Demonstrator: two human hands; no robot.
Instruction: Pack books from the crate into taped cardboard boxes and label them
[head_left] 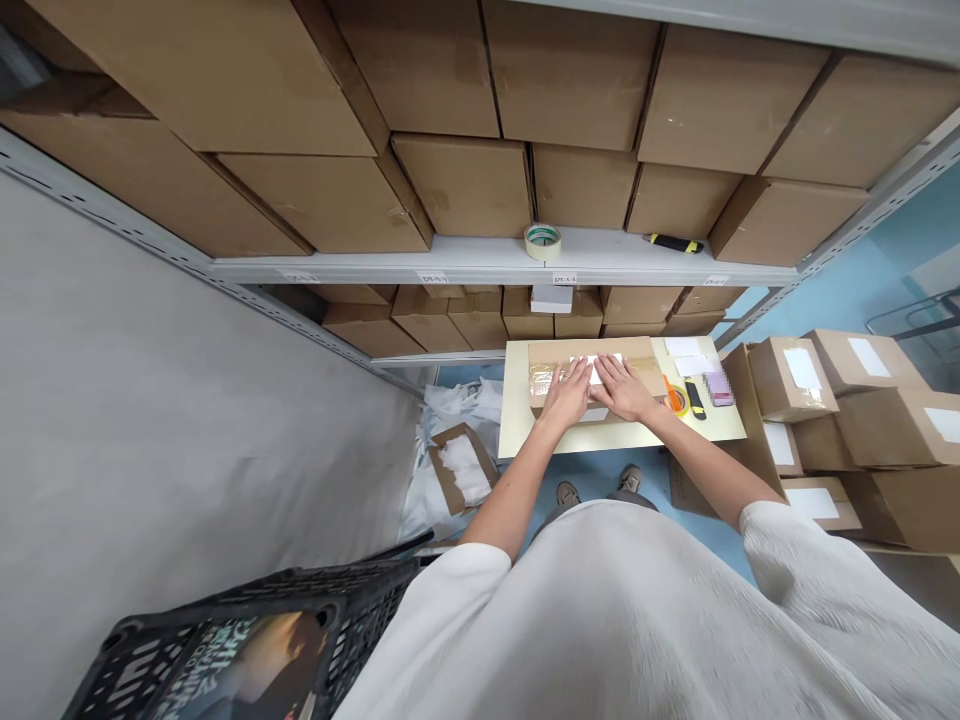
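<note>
A taped cardboard box (547, 352) lies on a small pale table (517, 430) in front of me. On its top is a white label (583, 371), partly hidden under my fingers. My left hand (568, 393) rests flat on the label's left side, fingers stretched out. Beside it, my right hand (621, 388) presses flat over the label's right side, fingers also extended. Neither hand grips anything. Close to my right wrist lie a roll of yellow tape (679, 400) with an orange part and a black and yellow utility knife (694, 398).
White papers (686, 355) lie at the table's right. Labelled boxes (795, 380) are piled to the right. A shelf (480, 255) holds cartons, a tape roll (542, 241) and another utility knife (675, 243). A black crate (300, 590) stands at lower left, an open box (450, 480) on the floor.
</note>
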